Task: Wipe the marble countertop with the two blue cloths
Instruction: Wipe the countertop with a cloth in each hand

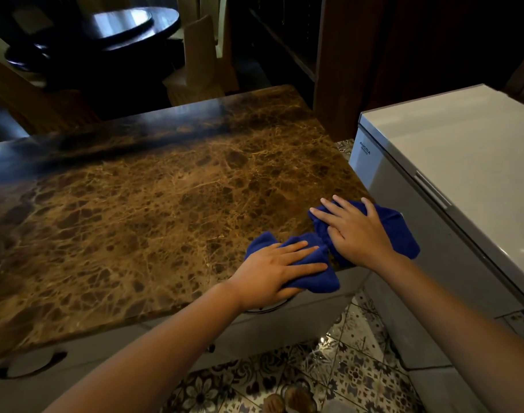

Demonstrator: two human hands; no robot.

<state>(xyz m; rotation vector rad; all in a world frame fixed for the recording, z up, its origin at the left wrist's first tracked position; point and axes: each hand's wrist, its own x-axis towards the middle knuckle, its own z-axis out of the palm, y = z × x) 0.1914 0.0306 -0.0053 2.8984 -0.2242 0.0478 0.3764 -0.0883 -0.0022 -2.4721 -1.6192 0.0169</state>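
both grips flat, fingers spread: left hand and right hand pressing blue cloths at lower-right corner; most of surface likely still unwiped.

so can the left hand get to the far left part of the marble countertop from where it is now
Probably yes. The left hand lies flat on its blue cloth at the near right corner, and the marble countertop to its left shows nothing standing in the path. The dim far edge might need a lean or a step.
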